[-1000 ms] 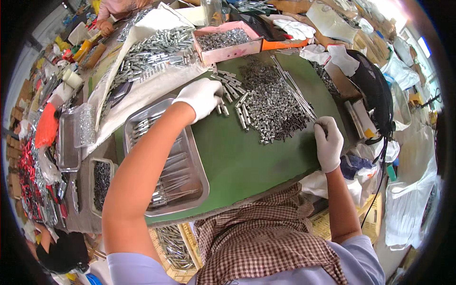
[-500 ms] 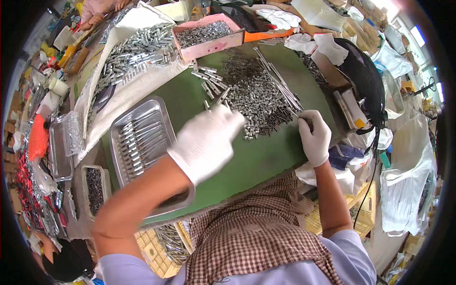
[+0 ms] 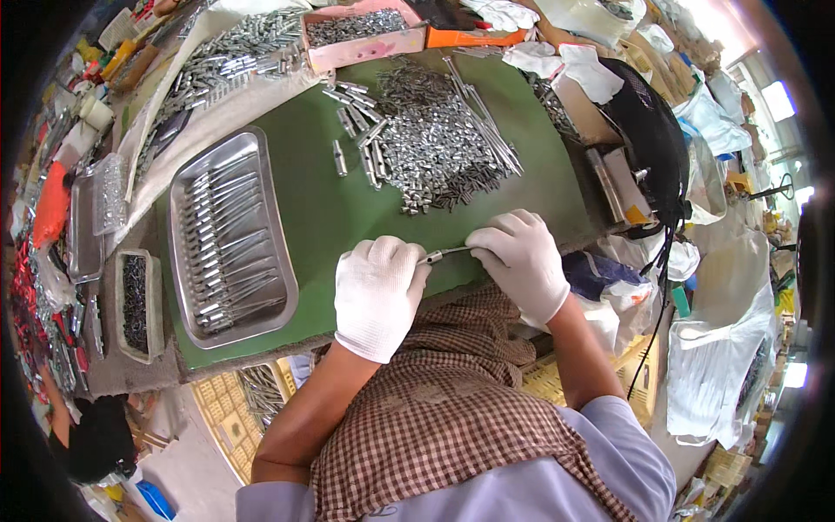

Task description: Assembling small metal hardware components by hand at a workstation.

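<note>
In front of the checked apron, my white-gloved left hand [image 3: 380, 291] grips a short metal sleeve [image 3: 436, 256] with a small hole in its side. My right hand [image 3: 522, 261], gloved too, pinches a thin metal rod [image 3: 461, 250] lined up with the sleeve's end; I cannot tell how far it sits inside. Beyond both hands, a heap of small silver fittings [image 3: 435, 148] lies on the green mat [image 3: 313, 209]. Larger metal cylinders [image 3: 340, 158] lie left of the heap, long thin rods [image 3: 487, 122] along its right. Dark fine pins [image 3: 409, 83] are heaped behind.
Left of my hands, a metal tray [image 3: 287, 300] holds a row of assembled rod pieces. Beside it stands a small bin [image 3: 156, 322] of dark parts. A pink box [image 3: 365, 54] of fittings stands at the back, a black mesh bag [image 3: 652, 130] at the right.
My left hand has come back from the cylinders near the heap, now with a sleeve. My right hand has moved nearer and left, bringing the rod to it. The view has shifted.
</note>
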{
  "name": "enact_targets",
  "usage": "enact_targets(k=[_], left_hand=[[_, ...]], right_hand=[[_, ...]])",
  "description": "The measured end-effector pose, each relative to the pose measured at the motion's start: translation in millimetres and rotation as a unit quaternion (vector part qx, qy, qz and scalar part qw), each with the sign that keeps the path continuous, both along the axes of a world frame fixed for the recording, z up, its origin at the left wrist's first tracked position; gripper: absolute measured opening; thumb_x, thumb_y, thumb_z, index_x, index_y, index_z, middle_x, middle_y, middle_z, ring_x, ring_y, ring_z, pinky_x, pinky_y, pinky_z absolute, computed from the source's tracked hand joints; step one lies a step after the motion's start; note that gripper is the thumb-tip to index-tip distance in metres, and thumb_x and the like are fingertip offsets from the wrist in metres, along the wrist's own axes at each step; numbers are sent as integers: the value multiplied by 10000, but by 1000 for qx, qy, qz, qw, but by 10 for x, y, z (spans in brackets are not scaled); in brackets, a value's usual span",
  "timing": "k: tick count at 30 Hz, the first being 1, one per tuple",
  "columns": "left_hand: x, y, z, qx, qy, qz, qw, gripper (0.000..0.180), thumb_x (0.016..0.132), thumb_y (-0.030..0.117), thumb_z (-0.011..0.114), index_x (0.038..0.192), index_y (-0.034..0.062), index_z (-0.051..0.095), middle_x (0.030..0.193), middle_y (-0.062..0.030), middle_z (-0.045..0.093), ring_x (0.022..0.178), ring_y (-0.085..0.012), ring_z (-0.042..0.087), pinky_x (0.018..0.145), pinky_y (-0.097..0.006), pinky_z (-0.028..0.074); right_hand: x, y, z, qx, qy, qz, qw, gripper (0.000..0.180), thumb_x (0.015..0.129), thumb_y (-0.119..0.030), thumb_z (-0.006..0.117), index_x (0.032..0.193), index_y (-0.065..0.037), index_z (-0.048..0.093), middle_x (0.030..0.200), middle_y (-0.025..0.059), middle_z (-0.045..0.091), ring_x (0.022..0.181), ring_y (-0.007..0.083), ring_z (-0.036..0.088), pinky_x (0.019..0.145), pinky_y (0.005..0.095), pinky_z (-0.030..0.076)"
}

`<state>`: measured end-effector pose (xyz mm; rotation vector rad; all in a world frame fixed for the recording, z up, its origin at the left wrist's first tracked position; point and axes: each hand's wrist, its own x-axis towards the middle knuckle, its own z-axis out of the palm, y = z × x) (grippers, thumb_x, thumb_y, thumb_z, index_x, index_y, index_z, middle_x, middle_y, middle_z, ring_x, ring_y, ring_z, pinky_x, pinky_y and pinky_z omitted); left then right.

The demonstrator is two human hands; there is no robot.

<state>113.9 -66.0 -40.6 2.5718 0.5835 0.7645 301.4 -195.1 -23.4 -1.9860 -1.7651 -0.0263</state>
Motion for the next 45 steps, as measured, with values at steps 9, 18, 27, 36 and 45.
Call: enact_targets(k=[9,18,27,36,45], left_hand=[[17,-61,32,-42,-1,-14,999,153,773,150,781,903,108,711,850,-66,637,794,-312,626,718,-448,467],[12,-48,5,-39,-8,-8,999,126,784,114,761,885,111,687,852,-56,640,789,-304,625,720,-438,464],[14,-49,-9,-34,-14,-9,999,128,782,109,763,877,124,678,851,-40,634,782,-291,620,707,-435,451],[11,-32,-8,-30,0,-3,1000,136,783,124,770,880,138,676,862,-24,618,774,-274,620,707,-431,455],[8,-56,-27,-21,-15,-4,1000,127,797,131,765,886,136,675,855,-29,608,762,-259,619,708,-421,468]], right_hand=[[-19,-51,-33,17,19,-36,999,171,786,-106,753,941,-159,706,927,31,661,925,294,625,844,439,494],[-20,-17,1,-5,21,-37,999,148,814,-81,738,947,-141,716,948,37,668,963,298,620,906,426,475],[15,51,-28,-7,25,13,1000,142,802,-85,751,928,-145,726,941,39,670,960,297,622,901,422,472],[289,337,-88,76,60,-146,985,99,820,-131,737,912,-109,709,938,95,697,967,333,641,864,451,487],[280,340,-86,39,-74,-150,985,37,894,-156,667,927,-145,656,941,58,672,930,331,627,842,462,463]])
